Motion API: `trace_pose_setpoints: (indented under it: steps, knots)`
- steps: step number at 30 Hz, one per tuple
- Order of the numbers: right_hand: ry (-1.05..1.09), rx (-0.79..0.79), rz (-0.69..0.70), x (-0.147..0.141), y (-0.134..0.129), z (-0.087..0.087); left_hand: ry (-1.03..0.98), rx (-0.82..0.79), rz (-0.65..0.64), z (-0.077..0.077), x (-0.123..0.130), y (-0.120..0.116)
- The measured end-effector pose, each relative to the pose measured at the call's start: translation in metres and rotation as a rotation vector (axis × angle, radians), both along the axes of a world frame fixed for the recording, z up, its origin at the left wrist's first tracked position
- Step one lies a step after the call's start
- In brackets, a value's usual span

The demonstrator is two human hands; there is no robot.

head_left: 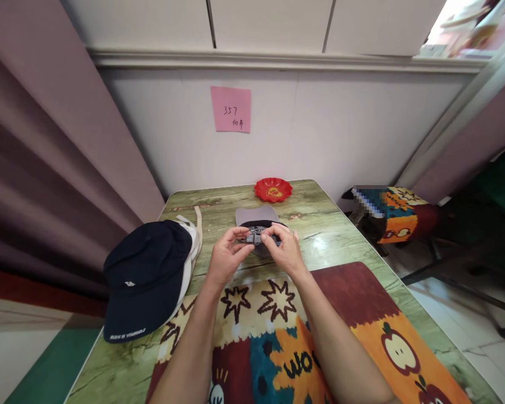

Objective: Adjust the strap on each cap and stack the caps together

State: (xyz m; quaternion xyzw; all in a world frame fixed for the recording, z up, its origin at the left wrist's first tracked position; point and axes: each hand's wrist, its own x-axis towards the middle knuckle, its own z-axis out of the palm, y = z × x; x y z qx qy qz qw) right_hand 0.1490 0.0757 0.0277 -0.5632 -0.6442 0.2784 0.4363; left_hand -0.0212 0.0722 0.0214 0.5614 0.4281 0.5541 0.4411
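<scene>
A grey cap (255, 215) lies on the table in front of me, its brim pointing toward the wall. At its near side, my left hand (227, 252) pinches one end of the cap's strap, by a small grey buckle (255, 238). From the other side, the thumb and fingers of my right hand (287, 249) close on the strap right beside that buckle. Whether the buckle is fastened I cannot tell. Part of the cap's inside and right edge is hidden behind my fingers.
A navy cap (147, 269) rests on a white cap (190, 252) at the table's left edge. Toward the wall sits a red scalloped dish (263, 196). Beneath my forearms lies a colourful patterned mat (345, 289). A stool with a similar cover (398, 224) stands right of the table.
</scene>
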Motion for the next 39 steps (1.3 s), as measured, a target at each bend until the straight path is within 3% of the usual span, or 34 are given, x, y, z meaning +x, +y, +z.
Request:
trace_pose_setpoints:
  steps: [15,29,39]
  knots:
    - [-0.009,0.009,0.030,-0.001,-0.001,0.002,0.074,-0.061,0.000,-0.001,-0.001,-0.002]
    - [0.003,0.034,0.077,-0.003,-0.004,0.009,0.112,0.019,-0.027,0.011,0.002,-0.007]
    - [0.020,0.022,0.108,-0.005,-0.004,0.007,0.088,0.017,-0.013,0.009,0.004,-0.006]
